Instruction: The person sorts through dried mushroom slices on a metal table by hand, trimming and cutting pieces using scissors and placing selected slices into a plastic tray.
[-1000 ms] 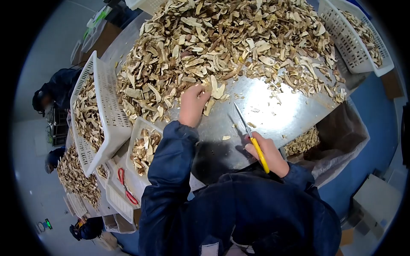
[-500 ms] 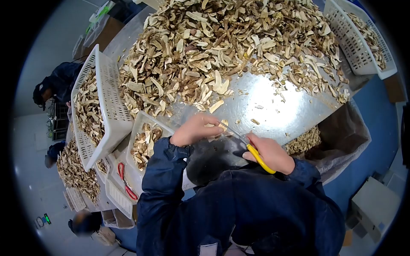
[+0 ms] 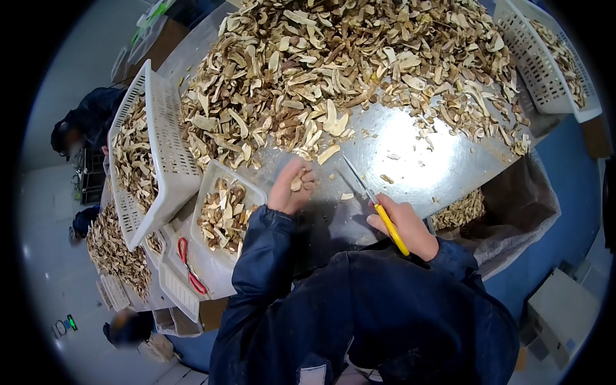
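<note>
My left hand, fingers curled with the palm partly turned up, holds a pale dried mushroom slice. It is just above the steel table, beside a shallow white tray of mushroom pieces. My right hand grips yellow-handled scissors, their blades pointing away and to the left over the table. A small cut piece lies on the steel between my hands. Beyond the blades, a large heap of dried mushroom slices covers the far part of the table.
A tall white perforated basket of slices stands left, another basket far right. Red-handled scissors lie left of the tray. At the right table edge is a lined bin with mushroom bits. Other people are at the left.
My left hand has moved away from the blades, left toward the tray, with a mushroom slice. A small piece now shows on the table. My right hand stays nearly in place with the scissors.
</note>
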Motion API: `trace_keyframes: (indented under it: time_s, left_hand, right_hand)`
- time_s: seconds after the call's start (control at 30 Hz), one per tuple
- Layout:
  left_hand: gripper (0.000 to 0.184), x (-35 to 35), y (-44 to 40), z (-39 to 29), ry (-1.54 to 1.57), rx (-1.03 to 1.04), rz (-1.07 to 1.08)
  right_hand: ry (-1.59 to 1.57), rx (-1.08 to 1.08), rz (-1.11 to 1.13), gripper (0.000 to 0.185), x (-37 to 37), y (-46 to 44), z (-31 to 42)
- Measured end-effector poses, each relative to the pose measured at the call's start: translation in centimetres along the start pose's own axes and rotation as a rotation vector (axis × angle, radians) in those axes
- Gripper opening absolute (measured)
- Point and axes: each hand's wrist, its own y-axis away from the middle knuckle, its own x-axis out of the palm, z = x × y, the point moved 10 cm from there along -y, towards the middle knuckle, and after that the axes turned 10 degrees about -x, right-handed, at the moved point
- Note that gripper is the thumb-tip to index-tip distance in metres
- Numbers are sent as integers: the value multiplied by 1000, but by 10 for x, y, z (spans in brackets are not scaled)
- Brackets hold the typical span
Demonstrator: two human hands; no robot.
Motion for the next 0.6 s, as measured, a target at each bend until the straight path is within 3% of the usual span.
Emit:
trace_keyframes:
  time_s: [0.07, 0.1, 0.2, 0.33, 0.43, 0.5, 0.57, 0.6]
  left_hand:
    - [12, 10, -9, -12, -420, 68, -35]
    - [14, 32, -4, -33, -999, 343, -226]
    - [18, 85, 13, -40, -1663, 887, -546]
    - [27, 88, -1, -26, -1799, 705, -601]
    - [31, 88, -1, -24, -1742, 775, -370]
    - [33, 58, -24, -17, -1034, 233, 12]
    - [34, 63, -16, -7, -230, -117, 336]
    - [34, 66, -15, -14, -133, -86, 254]
  right_hand:
    - [28, 3, -5, 38, -3, 1, -1]
    - [42, 6, -9, 38, -5, 2, -1]
    - [45, -13, -54, 37, -9, 4, -2]
    - [43, -25, -79, 37, -12, 7, -4]
    - [45, 10, -39, 37, -14, 7, -4]
    - [46, 24, -28, 37, -17, 6, -5]
    - [55, 1, -52, 37, -22, 8, -9]
    - [60, -11, -61, 37, -23, 8, -10]
